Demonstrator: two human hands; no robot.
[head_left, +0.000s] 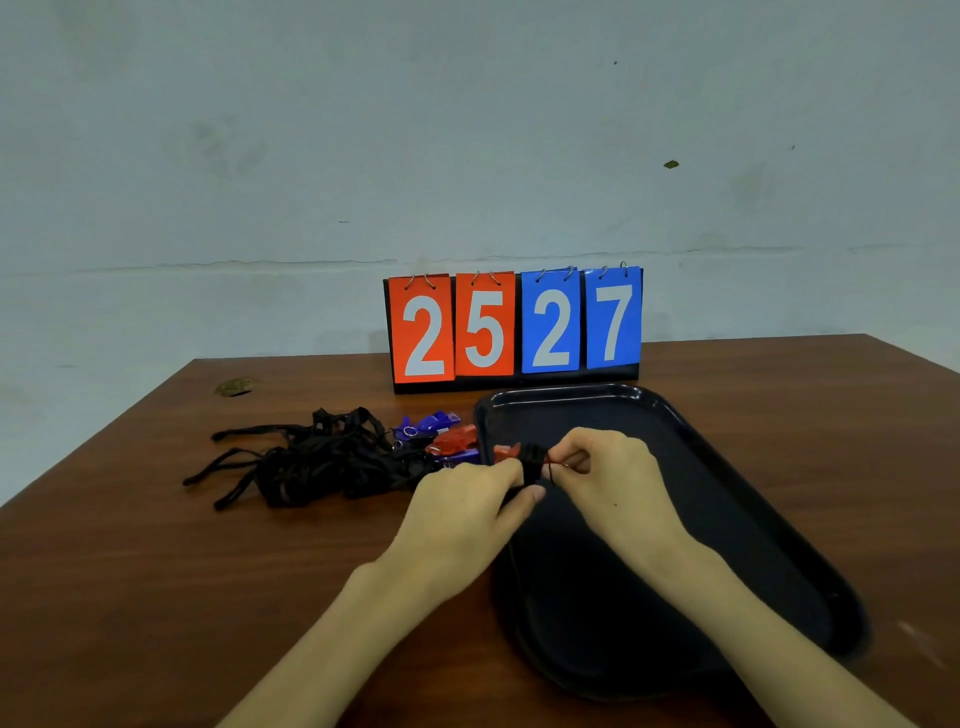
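Note:
Both of my hands meet over the left part of a dark tray (727, 467). My left hand (467, 509) pinches a red whistle (505, 452) with black cord wound around it (531, 460). My right hand (608, 478) pinches the end of that cord and a small metal ring at the whistle's right side. A tangled pile of black lanyards (311, 457) lies on the table to the left. Blue whistles (426, 423) and another red whistle (454, 439) lie between the pile and the tray.
A flip scoreboard (514, 327) showing 25 in red and 27 in blue stands at the back of the brown wooden table (156, 571), against a pale wall. A small brownish scrap (234, 387) lies near the table's far left edge.

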